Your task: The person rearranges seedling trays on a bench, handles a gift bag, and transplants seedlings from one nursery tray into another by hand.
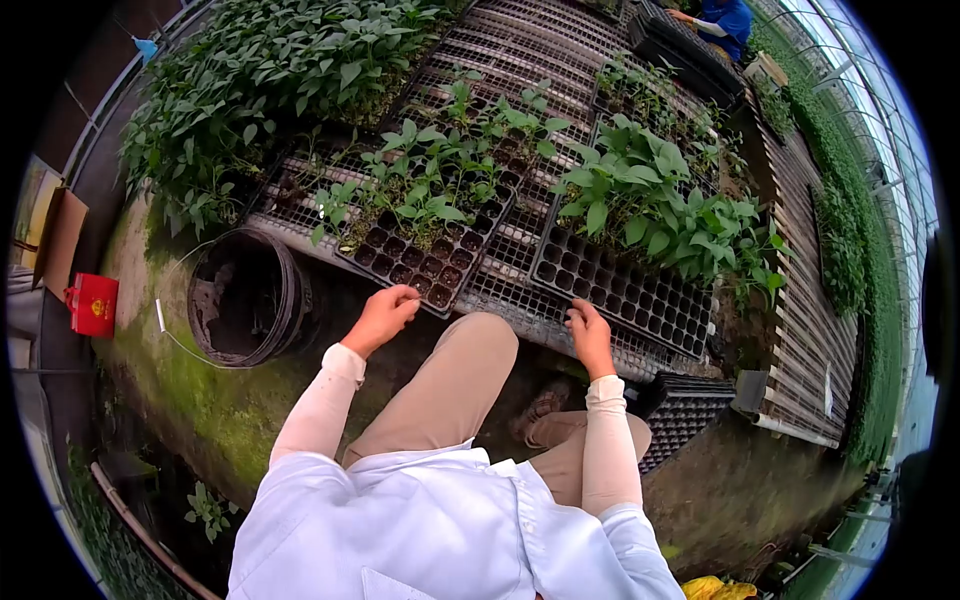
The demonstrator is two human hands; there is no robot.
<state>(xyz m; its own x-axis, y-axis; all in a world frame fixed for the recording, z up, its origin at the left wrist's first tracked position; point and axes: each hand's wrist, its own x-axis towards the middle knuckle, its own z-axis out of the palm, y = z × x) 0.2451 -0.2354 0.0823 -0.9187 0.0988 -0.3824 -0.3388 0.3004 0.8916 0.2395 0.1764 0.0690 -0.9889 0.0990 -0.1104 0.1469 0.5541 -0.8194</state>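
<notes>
My left hand (385,318), fingers drawn together, is at the near left corner of a black seedling tray (383,262). That tray has leafy seedlings (430,180) at its far part and bare, soil-filled cells at its near end. My right hand (590,336) has its fingers curled in, close to the front edge of a second black tray (612,296). Larger green seedlings (650,195) crowd the back of this second tray, and its front cells look dark and hollow. Whether either hand pinches something small cannot be made out.
A black bucket (245,300) with a wire handle stands on the mossy floor at left, near a red box (92,304). Stacked black trays (685,410) lean by my right knee. Dense seedlings (280,75) fill the bench's far left. A person in blue (728,25) works at the far right.
</notes>
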